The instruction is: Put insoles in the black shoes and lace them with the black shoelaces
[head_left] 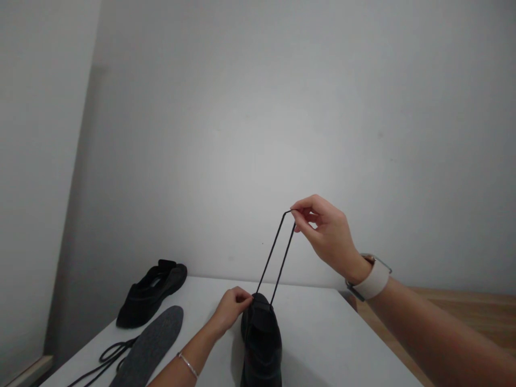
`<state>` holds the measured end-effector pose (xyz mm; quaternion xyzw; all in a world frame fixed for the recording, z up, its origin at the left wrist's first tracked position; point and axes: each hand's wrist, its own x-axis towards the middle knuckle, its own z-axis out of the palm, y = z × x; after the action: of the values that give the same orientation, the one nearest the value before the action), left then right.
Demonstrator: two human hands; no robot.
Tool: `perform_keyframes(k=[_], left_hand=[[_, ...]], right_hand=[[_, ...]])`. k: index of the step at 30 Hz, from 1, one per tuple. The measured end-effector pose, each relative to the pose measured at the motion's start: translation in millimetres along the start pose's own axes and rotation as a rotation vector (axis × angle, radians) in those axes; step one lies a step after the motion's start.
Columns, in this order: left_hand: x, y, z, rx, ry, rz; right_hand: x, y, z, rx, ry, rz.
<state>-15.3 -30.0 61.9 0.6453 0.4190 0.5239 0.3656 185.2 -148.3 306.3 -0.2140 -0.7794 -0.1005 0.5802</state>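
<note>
A black shoe (pixel 264 349) stands on the white table in front of me, toe pointing away. Pinched between thumb and forefinger, a black shoelace (pixel 271 250) is lifted high above the shoe by my right hand (pixel 324 228). The lace runs up from the shoe in two taut strands that meet at my fingertips. My left hand (pixel 233 309) rests low at the shoe's front left side, its fingertips pressed together close to where one strand meets the shoe. What those fingertips pinch is too small to make out.
Another black shoe (pixel 151 295) lies at the table's far left, by the wall. Nearer are a grey insole (pixel 153 344) and a loose black lace (pixel 115 352). The white table (pixel 314 333) meets the wall (pixel 258 134) behind; wooden flooring (pixel 455 317) shows at the right.
</note>
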Motion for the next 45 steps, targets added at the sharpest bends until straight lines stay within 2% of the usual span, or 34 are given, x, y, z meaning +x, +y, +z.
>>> perform_keyframes(k=[8, 12, 14, 17, 21, 24, 26, 28, 33, 35, 42, 45], left_hand=[[1, 1, 1.2, -0.16, 0.007, -0.095], [1, 5, -0.9, -0.096, -0.029, -0.127], [0, 16, -3.8, -0.011, -0.053, -0.083], [-2, 55, -8.2, 0.04, -0.001, 0.111], [-2, 133, -7.5, -0.015, 0.05, 0.365], [-1, 184, -1.8, -0.1, 0.015, 0.453], [1, 207, 1.8, -0.1, -0.025, 0.502], [3, 220, 3.3, -0.059, -0.044, 0.538], [12, 225, -1.8, -0.147, 0.127, 0.487], [15, 225, -3.3, -0.174, 0.149, 0.462], [14, 234, 4.2, -0.205, -0.014, 0.481], [12, 237, 6.0, -0.209, -0.05, 0.487]], right_hand=[[-2, 1, -3, -0.017, -0.003, -0.005], [0, 1, 0, -0.008, 0.003, -0.013], [1, 2, 1, -0.004, 0.009, -0.011], [3, 5, 3, -0.001, 0.019, -0.004], [4, 8, 5, 0.001, 0.023, 0.005], [5, 6, 7, 0.002, 0.019, 0.009], [6, 5, 8, 0.007, 0.017, 0.011], [6, 4, 9, 0.021, 0.028, 0.012], [4, 13, 9, 0.118, 0.126, 0.098], [4, 18, 10, 0.185, 0.138, 0.154], [10, 20, 14, 0.316, 0.073, 0.21], [13, 19, 17, 0.381, 0.064, 0.25]])
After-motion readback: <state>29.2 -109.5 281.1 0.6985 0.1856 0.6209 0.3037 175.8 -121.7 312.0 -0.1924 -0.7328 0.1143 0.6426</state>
